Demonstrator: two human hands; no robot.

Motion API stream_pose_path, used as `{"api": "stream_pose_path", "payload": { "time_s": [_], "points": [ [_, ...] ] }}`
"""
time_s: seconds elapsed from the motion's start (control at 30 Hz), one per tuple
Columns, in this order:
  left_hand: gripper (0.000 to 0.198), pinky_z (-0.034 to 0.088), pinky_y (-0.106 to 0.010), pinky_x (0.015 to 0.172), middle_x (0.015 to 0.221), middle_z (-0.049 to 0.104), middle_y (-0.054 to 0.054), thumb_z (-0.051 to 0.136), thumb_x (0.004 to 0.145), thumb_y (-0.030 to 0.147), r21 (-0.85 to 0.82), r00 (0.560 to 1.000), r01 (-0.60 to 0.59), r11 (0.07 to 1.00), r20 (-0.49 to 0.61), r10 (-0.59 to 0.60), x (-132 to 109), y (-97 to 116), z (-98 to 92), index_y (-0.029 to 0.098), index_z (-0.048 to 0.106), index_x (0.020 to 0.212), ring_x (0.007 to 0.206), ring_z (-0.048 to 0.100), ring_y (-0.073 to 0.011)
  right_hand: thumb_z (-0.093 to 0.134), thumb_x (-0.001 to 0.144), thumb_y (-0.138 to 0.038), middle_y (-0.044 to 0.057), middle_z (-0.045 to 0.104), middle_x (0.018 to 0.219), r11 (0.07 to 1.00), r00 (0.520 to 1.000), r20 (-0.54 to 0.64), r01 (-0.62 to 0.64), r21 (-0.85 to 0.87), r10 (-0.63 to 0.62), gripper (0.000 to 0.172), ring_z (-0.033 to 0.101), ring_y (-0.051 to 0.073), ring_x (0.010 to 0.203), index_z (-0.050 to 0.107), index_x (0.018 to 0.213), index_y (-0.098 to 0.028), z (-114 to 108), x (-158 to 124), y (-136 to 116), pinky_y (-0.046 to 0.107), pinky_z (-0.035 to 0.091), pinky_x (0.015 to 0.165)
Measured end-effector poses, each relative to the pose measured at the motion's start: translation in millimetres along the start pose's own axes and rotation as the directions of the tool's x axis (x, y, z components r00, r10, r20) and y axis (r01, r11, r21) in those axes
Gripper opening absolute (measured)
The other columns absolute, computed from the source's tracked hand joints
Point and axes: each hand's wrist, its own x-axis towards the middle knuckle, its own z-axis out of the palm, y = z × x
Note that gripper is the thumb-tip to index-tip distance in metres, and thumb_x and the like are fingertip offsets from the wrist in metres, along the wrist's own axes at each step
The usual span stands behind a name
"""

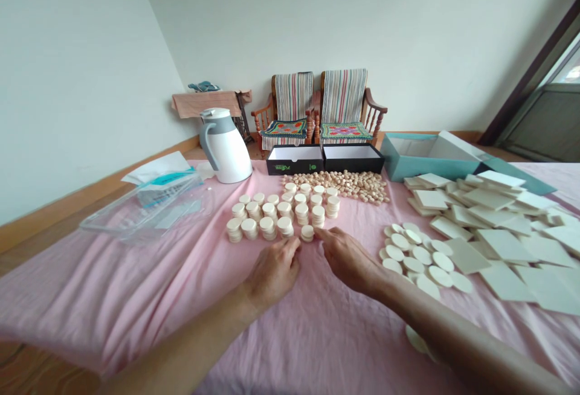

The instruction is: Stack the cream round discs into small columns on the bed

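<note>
Both forearms come in from the bottom edge over a pink cloth (317, 334) that covers the table. The left hand (274, 269) and the right hand (348, 257) lie palm down on it, close together. Each is empty, with the fingers loosely stretched and kept narrow. Their tips point at a short stack (307, 233) of cream round discs standing on the cloth between them, at the near right corner of the rows. The right forefinger ends just beside this stack; whether it touches cannot be told. The left fingertips stop a little short of it.

Behind it stand the other stacks of discs (276, 209), set in neat rows, upright and near one another. Farther back lies a heap of small tan pegs (347, 185), and past that two open black boxes (324, 158) sit side by side, touching.

Right of the hands, loose discs (417, 253) lie flat and overlapping, and one more disc (415, 339) shows beside the right forearm. Beyond them pale square tiles (498, 229) are spread and piled over the right end of the table, in front of an open teal box (426, 156).

To the left, a white jug (225, 146) with a grey handle stands upright near a clear plastic tray (145, 209) and some white sheets (158, 168).

Against the far wall are two wooden chairs (317, 108) with striped covers and a small draped side table (208, 102).
</note>
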Motion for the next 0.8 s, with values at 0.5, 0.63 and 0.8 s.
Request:
{"api": "stream_pose_path", "payload": {
  "time_s": [0.5,0.63,0.8],
  "points": [
    [0.028,0.046,-0.027,0.076,0.091,0.059,-0.004,0.042,0.075,0.003,-0.003,0.999,-0.008,1.000,-0.041,0.007,-0.9,2.3,-2.8,0.019,0.056,0.094,0.087,0.058,-0.0172,0.035,0.082,-0.005,0.009,0.062,0.082,0.997,0.994,-0.110,-0.005,0.081,0.014,0.029,0.055,0.018,0.078,0.056,0.101,-0.013,5.0,-0.5,4.2,0.027,0.039,0.069],
    [0.033,0.046,-0.026,0.076,0.093,0.057,-0.004,0.043,0.077,0.004,0.027,0.999,-0.019,0.999,-0.042,0.020,-1.7,2.7,-3.1,0.021,0.058,0.101,0.087,0.057,-0.0167,0.037,0.081,-0.007,0.009,0.061,0.086,0.992,0.990,-0.141,-0.007,0.124,0.025,0.030,0.055,0.018,0.084,0.055,0.104,-0.014,3.5,1.0,4.4,0.028,0.040,0.073],
    [0.029,0.045,-0.025,0.074,0.093,0.054,-0.005,0.042,0.079,0.005,0.075,1.000,-0.020,0.997,-0.014,0.021,-1.3,1.3,-1.2,0.020,0.059,0.098,0.084,0.056,-0.0158,0.040,0.081,-0.011,0.008,0.060,0.088,0.993,0.994,-0.112,0.008,0.120,0.005,0.031,0.055,0.017,0.077,0.050,0.111,-0.014,7.6,3.7,2.5,0.027,0.040,0.067]
  ]
}}
